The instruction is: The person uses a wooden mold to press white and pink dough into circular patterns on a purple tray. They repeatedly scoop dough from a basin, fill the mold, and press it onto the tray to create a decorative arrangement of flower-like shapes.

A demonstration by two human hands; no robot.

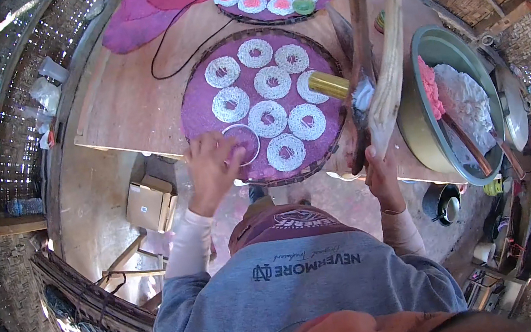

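1. The table [123, 108] stretches across the upper middle of the frame; its bare wood shows at the left.
2. A round purple tray [200, 112] sits at the centre of the frame, along the table's near edge.
3. A green basin [422, 39] stands at the right of the frame; it holds a pink mass [430, 88] and a white mass [468, 98].
4. A pale wooden bar [392, 68] slants right of centre, beside a dark wooden bar [361, 48].
5. The left hand [207, 175] is left of centre; its fingers are slightly spread and touch the ring, though I cannot tell whether they pinch it.
6. The right hand [384, 179] is right of centre; its fingers close around the pale bar's lower end.
7. A gold cylinder [327, 85] juts left from the bars, overlapping one of nine white lacy rounds [267, 119] on the tray.
8. The thin ring [258, 141] is at the tray's lower left.
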